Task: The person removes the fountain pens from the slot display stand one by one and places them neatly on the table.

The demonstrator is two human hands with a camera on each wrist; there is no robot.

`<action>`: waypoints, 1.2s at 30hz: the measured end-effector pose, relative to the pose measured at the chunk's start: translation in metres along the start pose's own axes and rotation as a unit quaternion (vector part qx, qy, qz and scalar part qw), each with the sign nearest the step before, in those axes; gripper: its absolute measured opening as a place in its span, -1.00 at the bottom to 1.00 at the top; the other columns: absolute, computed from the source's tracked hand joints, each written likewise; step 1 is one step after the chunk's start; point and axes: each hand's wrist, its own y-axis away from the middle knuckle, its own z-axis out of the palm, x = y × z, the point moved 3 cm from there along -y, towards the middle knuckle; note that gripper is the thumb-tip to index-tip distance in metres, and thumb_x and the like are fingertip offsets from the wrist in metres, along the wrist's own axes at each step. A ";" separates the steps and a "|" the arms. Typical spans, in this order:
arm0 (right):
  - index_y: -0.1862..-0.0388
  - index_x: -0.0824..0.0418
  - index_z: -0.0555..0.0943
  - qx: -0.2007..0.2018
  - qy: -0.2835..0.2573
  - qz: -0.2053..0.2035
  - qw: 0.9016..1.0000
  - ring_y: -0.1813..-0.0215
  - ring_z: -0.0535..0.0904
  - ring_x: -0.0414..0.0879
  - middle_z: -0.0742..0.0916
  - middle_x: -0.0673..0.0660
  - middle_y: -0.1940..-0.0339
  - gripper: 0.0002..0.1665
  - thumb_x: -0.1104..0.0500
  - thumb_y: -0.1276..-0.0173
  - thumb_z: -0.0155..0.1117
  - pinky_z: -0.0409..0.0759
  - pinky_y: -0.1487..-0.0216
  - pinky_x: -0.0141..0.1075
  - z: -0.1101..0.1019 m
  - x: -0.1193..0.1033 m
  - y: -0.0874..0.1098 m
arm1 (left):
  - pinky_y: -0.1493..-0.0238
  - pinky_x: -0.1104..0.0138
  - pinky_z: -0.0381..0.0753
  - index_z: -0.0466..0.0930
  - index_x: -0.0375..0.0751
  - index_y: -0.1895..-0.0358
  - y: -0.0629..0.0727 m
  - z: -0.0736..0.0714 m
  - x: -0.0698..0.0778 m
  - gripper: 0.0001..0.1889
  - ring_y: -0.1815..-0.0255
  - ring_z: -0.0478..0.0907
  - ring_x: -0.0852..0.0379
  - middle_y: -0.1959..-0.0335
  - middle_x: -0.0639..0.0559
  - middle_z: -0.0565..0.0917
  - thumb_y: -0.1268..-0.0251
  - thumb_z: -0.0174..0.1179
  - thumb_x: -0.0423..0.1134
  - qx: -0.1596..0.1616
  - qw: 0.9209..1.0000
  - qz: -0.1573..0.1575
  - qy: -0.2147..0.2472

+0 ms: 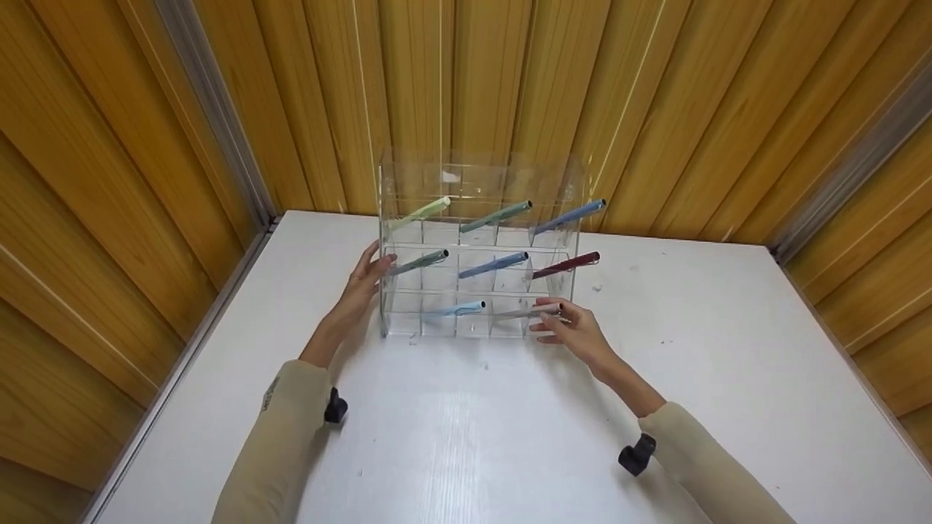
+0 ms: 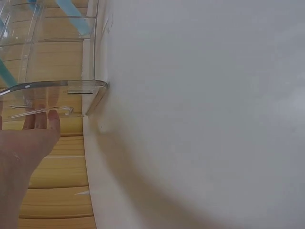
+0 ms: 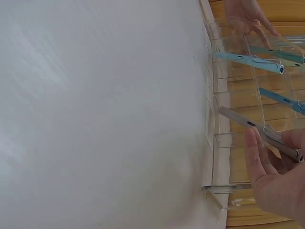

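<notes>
A clear acrylic pen rack (image 1: 477, 293) with three tiers stands tilted back on the white table. My left hand (image 1: 366, 280) rests against its left side, fingers extended along the panel and thumb at the front edge. My right hand (image 1: 571, 329) pinches a grey pen (image 3: 238, 118) between thumb and fingers, its far end inside the bottom tier. Beside it in that tier lies a light blue pen (image 1: 459, 309). The middle tier bears a dark green pen (image 1: 421, 262), a blue pen (image 1: 495, 265) and a dark red pen (image 1: 566, 265).
In the top tier sit a pale green pen (image 1: 424, 212), a green pen (image 1: 499, 215) and a blue pen (image 1: 571, 215). Wood-patterned panels (image 1: 488, 73) rise behind the table (image 1: 451, 437). Metal posts (image 1: 218, 94) mark the corners.
</notes>
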 end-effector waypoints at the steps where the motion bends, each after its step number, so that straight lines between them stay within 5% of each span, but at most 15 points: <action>1: -0.44 0.45 0.44 0.002 -0.002 0.004 1.000 -0.03 0.80 -0.15 0.66 0.31 -0.22 -0.50 0.23 -0.65 0.17 0.77 -0.07 -0.27 0.000 0.001 0.000 | -0.73 -0.14 -0.20 -0.24 0.19 -0.74 0.001 0.001 0.000 -0.26 -0.77 -0.09 -0.07 -0.70 -0.08 0.19 -0.71 -0.15 0.21 -0.004 1.000 0.001 -0.003; 8: -0.43 0.49 0.42 0.024 -0.018 0.015 0.999 -0.08 0.81 0.01 0.67 0.33 -0.24 -0.49 0.22 -0.66 0.15 0.78 -0.07 -0.26 0.001 0.003 0.000 | -0.73 -0.14 -0.24 -0.39 0.18 -0.73 0.004 0.005 0.002 -0.31 -0.78 -0.23 -0.14 -0.72 -0.09 0.04 -0.76 -0.35 0.18 -0.038 0.998 0.023 -0.035; 19: -0.39 0.36 0.50 0.068 -0.003 0.008 0.998 0.12 0.76 -0.25 0.72 0.20 -0.10 -0.57 0.18 -0.68 0.13 0.77 0.09 -0.36 -0.007 -0.013 0.013 | -0.71 -0.19 -0.29 -0.39 0.18 -0.72 0.006 0.009 0.005 -0.34 -0.78 -0.24 -0.17 -0.72 -0.14 0.01 -0.77 -0.40 0.16 -0.034 0.998 0.025 -0.038; 36: -0.42 0.28 0.32 0.081 -0.071 -0.036 0.994 -0.20 0.75 -0.03 0.68 0.11 -0.19 -0.61 0.13 -0.78 -0.13 0.73 -0.20 -0.19 -0.032 -0.025 0.024 | -0.69 -0.23 -0.39 -0.43 0.19 -0.72 0.007 0.009 0.002 -0.30 -0.78 -0.35 -0.19 -0.75 -0.09 -0.06 -0.74 -0.43 0.23 -0.024 0.998 0.015 -0.058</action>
